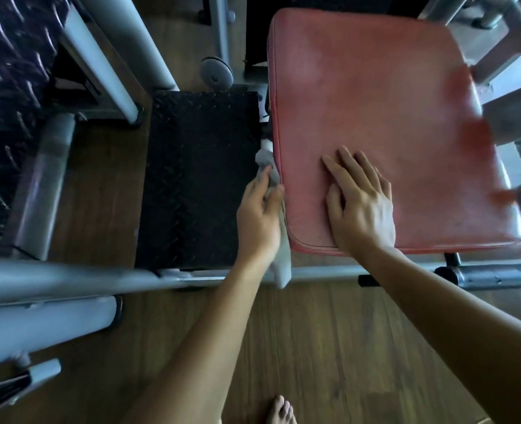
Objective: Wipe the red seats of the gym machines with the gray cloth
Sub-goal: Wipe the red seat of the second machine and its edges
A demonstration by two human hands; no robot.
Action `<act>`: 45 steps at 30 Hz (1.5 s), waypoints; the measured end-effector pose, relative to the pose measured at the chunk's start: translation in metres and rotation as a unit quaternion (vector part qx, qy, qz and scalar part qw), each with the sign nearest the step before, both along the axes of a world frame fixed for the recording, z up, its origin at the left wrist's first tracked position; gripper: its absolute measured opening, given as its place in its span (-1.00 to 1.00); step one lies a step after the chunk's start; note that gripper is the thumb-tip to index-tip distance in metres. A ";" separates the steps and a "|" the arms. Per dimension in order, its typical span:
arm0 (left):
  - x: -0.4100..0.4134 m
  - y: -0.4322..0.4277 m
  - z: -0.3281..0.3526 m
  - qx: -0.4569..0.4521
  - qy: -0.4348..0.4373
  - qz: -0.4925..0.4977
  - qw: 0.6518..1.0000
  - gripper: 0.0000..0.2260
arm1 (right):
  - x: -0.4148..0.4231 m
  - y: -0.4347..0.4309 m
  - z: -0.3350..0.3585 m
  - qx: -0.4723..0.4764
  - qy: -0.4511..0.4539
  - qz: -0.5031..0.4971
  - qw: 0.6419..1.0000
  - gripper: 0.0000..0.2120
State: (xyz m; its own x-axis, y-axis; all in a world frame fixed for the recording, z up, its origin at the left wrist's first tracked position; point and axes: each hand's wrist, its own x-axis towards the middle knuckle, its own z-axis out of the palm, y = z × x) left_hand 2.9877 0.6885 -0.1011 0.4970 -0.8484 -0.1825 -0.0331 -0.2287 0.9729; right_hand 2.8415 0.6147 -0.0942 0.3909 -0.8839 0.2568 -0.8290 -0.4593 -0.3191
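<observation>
A worn red seat (384, 117) fills the upper right of the head view. My right hand (360, 203) lies flat on its near left part, fingers straight and spread. My left hand (259, 215) grips the gray cloth (279, 264) and holds it against the seat's left side edge. One end of the cloth sticks out above my fingers; the other end hangs down below my wrist.
A black checker-plate footplate (198, 179) lies left of the seat. Gray frame tubes (69, 283) run across below it and at the left and top right. Brown wood floor (329, 347) lies near me, with my bare foot (280, 411) at the bottom edge.
</observation>
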 end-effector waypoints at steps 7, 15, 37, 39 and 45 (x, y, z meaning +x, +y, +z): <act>-0.028 0.038 0.007 -0.008 0.002 0.025 1.000 -0.64 | -0.002 -0.002 -0.001 0.035 -0.021 0.007 0.999 -0.56; -0.010 0.015 0.009 0.006 -0.018 0.008 1.000 -0.72 | -0.014 -0.017 0.019 0.184 -0.062 0.036 0.980 -0.53; 0.011 -0.065 0.033 -0.016 -0.365 -0.257 0.894 -0.46 | -0.063 -0.028 0.043 0.281 -0.358 -0.137 0.880 -0.63; 0.005 -0.067 0.025 -0.035 -0.369 -0.284 0.884 -0.46 | -0.055 -0.029 0.043 0.252 -0.311 -0.119 0.909 -0.66; 0.000 -0.082 0.019 -0.104 -0.205 -0.314 0.921 -0.64 | -0.025 -0.016 0.029 0.141 -0.319 -0.121 0.929 -0.64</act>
State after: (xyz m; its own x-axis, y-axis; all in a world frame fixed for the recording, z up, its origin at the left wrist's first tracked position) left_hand 2.9881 0.6069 -0.0819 -0.1121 -0.9875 0.1108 -0.4699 0.1509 0.8697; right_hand 2.8160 0.5986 -0.0652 0.0187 -0.9934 0.1131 -0.4983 -0.1074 -0.8604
